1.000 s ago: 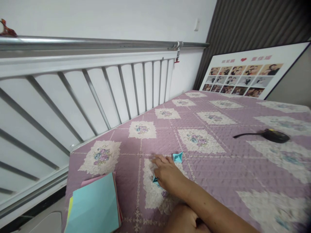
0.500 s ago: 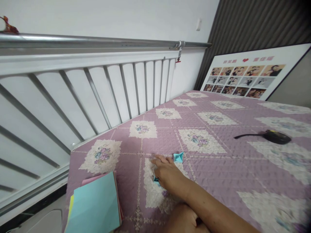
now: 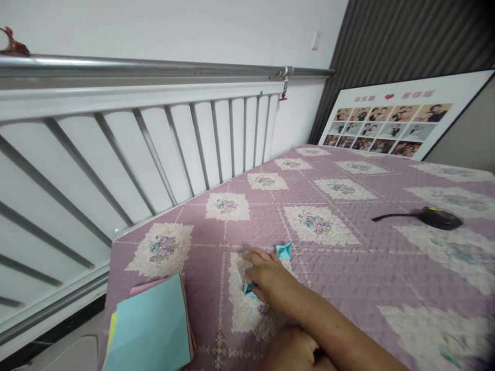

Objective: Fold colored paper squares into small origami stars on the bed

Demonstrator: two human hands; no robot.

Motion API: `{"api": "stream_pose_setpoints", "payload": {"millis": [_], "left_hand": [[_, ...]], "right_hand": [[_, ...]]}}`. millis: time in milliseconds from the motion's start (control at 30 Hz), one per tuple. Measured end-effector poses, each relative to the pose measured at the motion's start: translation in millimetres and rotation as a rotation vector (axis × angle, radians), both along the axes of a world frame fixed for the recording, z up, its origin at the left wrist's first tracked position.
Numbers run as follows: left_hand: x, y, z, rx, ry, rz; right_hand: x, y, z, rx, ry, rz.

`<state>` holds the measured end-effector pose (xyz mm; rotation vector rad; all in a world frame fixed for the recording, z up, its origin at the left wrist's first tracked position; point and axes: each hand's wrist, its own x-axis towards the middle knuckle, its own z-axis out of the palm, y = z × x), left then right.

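My right hand reaches in from the lower right, palm down over the bed cover. Its thumb and index finger close on a small teal folded paper piece, partly hidden under the hand. The other fingers stretch out to the left. A second teal folded paper piece, four-cornered with a sunken middle, lies just past the knuckles, beside the hand. Below my right forearm, at the bottom edge, appears a blurred rounded shape that looks like my left hand; its fingers do not show clearly.
A stack of coloured paper, light blue on top, lies at the lower left edge of the quilted purple cover. A black object with a thin handle lies to the right. A white radiator borders the left side; a photo board stands behind.
My right hand has shifted slightly, and more of the teal paper under its fingers shows. The other things stay where they were.
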<state>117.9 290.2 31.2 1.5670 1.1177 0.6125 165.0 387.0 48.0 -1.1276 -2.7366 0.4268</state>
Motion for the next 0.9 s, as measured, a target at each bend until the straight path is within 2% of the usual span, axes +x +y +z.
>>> {"api": "stream_pose_setpoints", "payload": {"millis": [133,200,267,333,400,433,533,633,700,767,900], "left_hand": [[2.1,0.2,-8.9,-0.046,0.062,-0.003],[1.0,-0.8,-8.3,-0.072,0.074,0.003],[-0.2,-1.7,-5.8,-0.096,0.070,0.019],[-0.8,-2.2,-2.8,-0.089,0.044,0.050],[-1.6,-2.1,-0.3,-0.027,-0.008,0.113],[-2.8,-1.9,0.4,0.027,-0.040,0.168],[-13.3,-0.1,-0.6,0.239,-0.078,0.412],[-36.0,4.4,-7.1,0.435,0.048,0.689],[-53.5,9.2,-13.8,0.499,0.174,0.798],[-67.5,14.1,-21.2,0.490,0.305,0.805],[-75.2,19.2,-32.4,0.388,0.508,0.653]], "right_hand": [[14.8,0.0,6.6,0.040,0.227,-0.052],[29.0,-3.2,5.6,0.062,0.453,-0.172],[45.9,-10.4,-1.6,0.029,0.685,-0.391],[62.6,-20.3,-14.4,-0.081,0.905,-0.677],[76.4,-29.3,-29.4,-0.231,1.039,-0.940],[81.7,-32.4,-36.2,-0.247,1.089,-1.016],[89.7,-33.9,-48.0,-0.251,1.129,-1.039],[89.5,-27.6,-46.3,-0.238,1.105,-1.000],[88.4,-23.1,-42.7,-0.233,1.089,-0.949],[87.6,-20.5,-41.3,-0.226,1.065,-0.898],[82.7,-23.2,-46.1,-0.190,0.949,-0.776]]}}
